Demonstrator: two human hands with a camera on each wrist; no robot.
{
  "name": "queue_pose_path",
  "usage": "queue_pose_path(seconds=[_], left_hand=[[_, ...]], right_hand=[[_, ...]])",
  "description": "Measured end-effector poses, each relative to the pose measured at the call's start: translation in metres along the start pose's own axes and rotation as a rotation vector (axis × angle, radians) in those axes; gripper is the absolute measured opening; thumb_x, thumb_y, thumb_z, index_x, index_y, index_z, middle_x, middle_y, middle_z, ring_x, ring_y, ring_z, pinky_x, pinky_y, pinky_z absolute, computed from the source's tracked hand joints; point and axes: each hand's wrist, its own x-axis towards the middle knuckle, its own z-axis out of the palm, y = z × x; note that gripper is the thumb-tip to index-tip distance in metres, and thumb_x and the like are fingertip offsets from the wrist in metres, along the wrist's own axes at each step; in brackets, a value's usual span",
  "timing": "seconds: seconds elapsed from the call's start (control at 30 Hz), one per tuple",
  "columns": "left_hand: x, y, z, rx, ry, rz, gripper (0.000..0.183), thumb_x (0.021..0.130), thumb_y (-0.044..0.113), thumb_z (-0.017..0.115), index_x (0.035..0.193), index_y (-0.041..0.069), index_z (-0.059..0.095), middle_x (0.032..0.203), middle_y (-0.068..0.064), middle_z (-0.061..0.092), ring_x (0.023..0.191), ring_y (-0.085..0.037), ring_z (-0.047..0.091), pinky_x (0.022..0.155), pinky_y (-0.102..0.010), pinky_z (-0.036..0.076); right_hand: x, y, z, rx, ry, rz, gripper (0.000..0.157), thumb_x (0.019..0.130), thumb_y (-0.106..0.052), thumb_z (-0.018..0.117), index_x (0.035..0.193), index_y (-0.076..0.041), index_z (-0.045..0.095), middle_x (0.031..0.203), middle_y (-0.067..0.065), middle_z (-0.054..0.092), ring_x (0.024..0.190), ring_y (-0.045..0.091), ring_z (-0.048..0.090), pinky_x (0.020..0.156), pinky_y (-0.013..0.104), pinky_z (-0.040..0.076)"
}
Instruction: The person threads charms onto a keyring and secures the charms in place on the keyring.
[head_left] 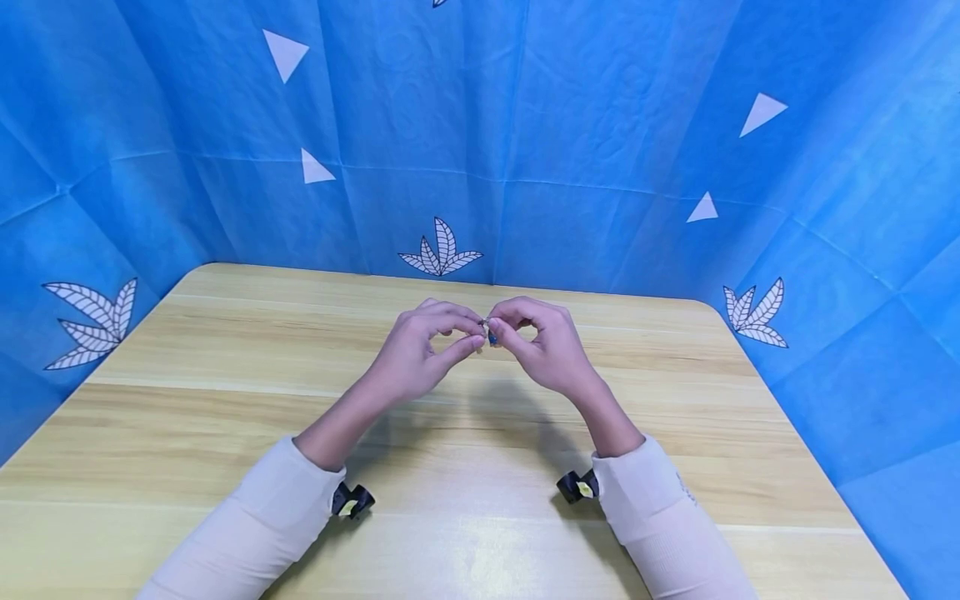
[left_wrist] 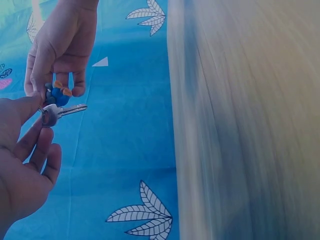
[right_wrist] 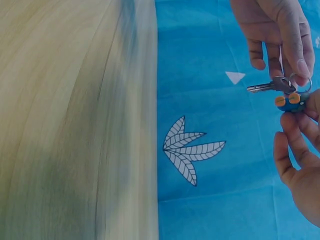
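Above the table (head_left: 225,367), toward its far edge, a left hand (head_left: 420,354) pinches a metal ring (right_wrist: 310,85) beside a key (right_wrist: 278,85) while the right hand (head_left: 547,346) pinches a blue charm (right_wrist: 289,103), apparently for fine control.

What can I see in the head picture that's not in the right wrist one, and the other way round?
Only the head view shows two pale sleeves, with a black device at each wrist.

Only the right wrist view clearly shows the key, its metal ring and orange bumps on the blue charm.

Both show the left hand, the right hand, the wooden table and a blue curtain printed with white leaves and triangles.
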Motion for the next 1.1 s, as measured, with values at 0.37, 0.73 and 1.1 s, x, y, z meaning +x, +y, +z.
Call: queue_pose_path(seconds=[0.37,0.73,1.1], left_hand=[[0.000,0.000,0.000,0.021,0.002,-0.051,0.018,0.092,0.038,0.061,0.094,0.023,0.072,0.104,0.013,0.065,0.101,-0.008,0.053,0.080,-0.034,0.046],[0.001,-0.001,-0.003,0.082,0.112,-0.064,0.015,0.091,0.028,0.064,0.098,0.018,0.073,0.092,0.011,0.068,0.085,-0.008,0.054,0.072,-0.032,0.048],[0.001,0.000,-0.003,0.144,0.194,-0.001,0.012,0.091,0.021,0.064,0.095,0.013,0.073,0.086,0.006,0.069,0.077,-0.009,0.052,0.065,-0.027,0.043]], right_hand=[[-0.001,0.033,0.008,-0.018,-0.011,-0.015,0.006,0.092,-0.009,0.062,0.093,-0.011,0.068,0.081,0.001,0.065,0.073,0.012,0.059,0.068,0.038,0.050],[0.000,0.035,0.007,-0.033,-0.001,-0.064,0.010,0.094,-0.019,0.061,0.093,-0.012,0.068,0.080,-0.008,0.064,0.072,0.006,0.060,0.070,0.033,0.051],[0.001,0.032,0.011,-0.038,-0.026,-0.070,0.007,0.093,-0.018,0.062,0.092,-0.014,0.068,0.080,-0.009,0.065,0.072,0.007,0.060,0.063,0.030,0.052]])
